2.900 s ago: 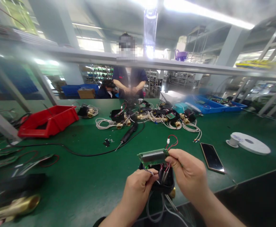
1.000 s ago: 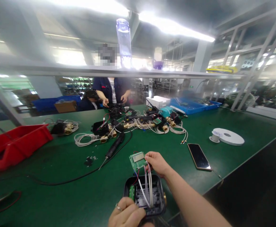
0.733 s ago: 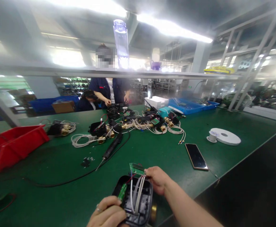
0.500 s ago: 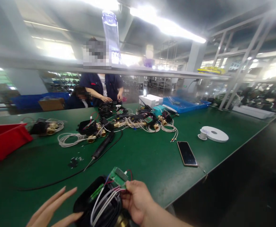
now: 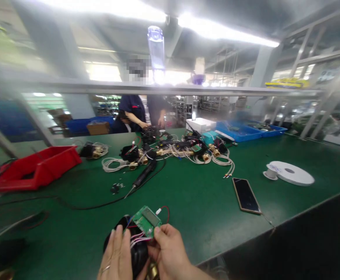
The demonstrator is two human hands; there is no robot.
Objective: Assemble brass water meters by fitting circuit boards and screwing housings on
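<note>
A small green circuit board (image 5: 146, 220) with a grey display sits tilted over a black housing (image 5: 135, 249) at the near table edge. Red and white wires run from the board down into the housing. My right hand (image 5: 170, 252) pinches the board's near corner between thumb and fingers. My left hand (image 5: 116, 256) lies against the housing's left side with its fingers straight and a ring on one finger. A brass fitting (image 5: 152, 272) shows under the housing, between my hands.
A black electric screwdriver (image 5: 143, 177) with its cable lies mid-table by small screws (image 5: 116, 188). A phone (image 5: 246, 189) and a white tape reel (image 5: 289, 173) lie right, a red bin (image 5: 38, 167) left. Wired brass assemblies (image 5: 187, 149) fill the far side, where a person (image 5: 135, 112) works.
My left hand came back from open air onto the housing's side. My right hand kept hold of the board and brought it low over the housing. The view swung back to the left.
</note>
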